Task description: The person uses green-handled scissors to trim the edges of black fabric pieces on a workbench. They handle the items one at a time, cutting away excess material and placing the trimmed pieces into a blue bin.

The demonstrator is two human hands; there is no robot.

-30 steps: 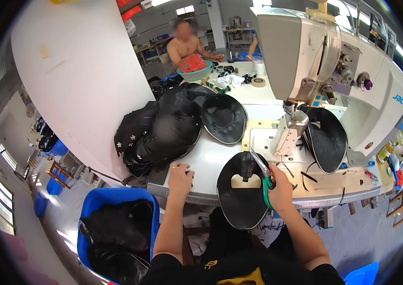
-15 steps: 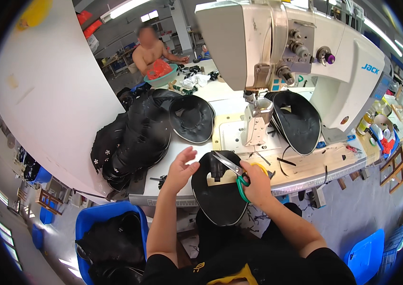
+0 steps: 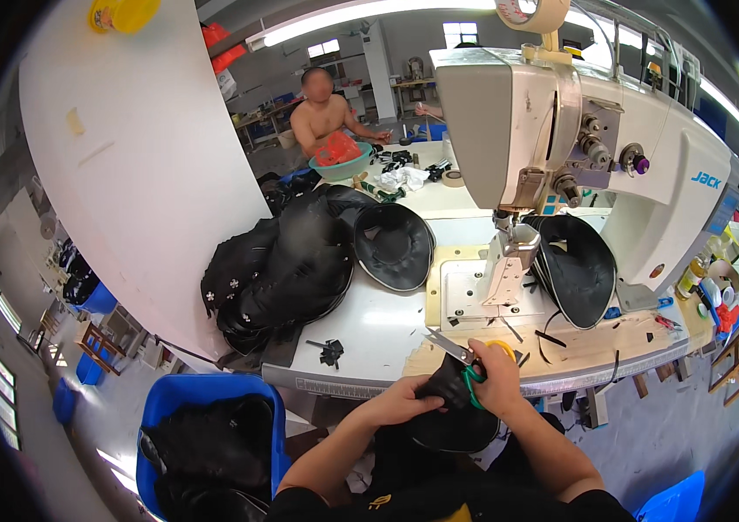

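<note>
My left hand [image 3: 400, 403] grips a black leather shoe upper [image 3: 455, 432] with its fingers and thumb closed on the bunched part. The upper hangs over my lap at the table's front edge, its lower end rounded with a pale rim. In my right hand [image 3: 497, 380] is a pair of scissors [image 3: 451, 346] with a yellow and a green handle loop. Its blades point up and left above the table edge, seemingly close together. The right hand sits right beside the upper; whether it also touches it cannot be made out.
A post-bed sewing machine [image 3: 509, 261] stands ahead. Stacked black uppers lie left [image 3: 393, 247] and right [image 3: 574, 270] of its post, near a large black pile [image 3: 287, 278]. Black scraps [image 3: 328, 352] dot the table. A blue bin [image 3: 278, 435] stands lower left. A person [image 3: 328, 117] sits beyond.
My left hand has come down from open in the air and now grips the upper. The upper is bunched and lower, and the scissors' blades have closed up. The view has shifted.
</note>
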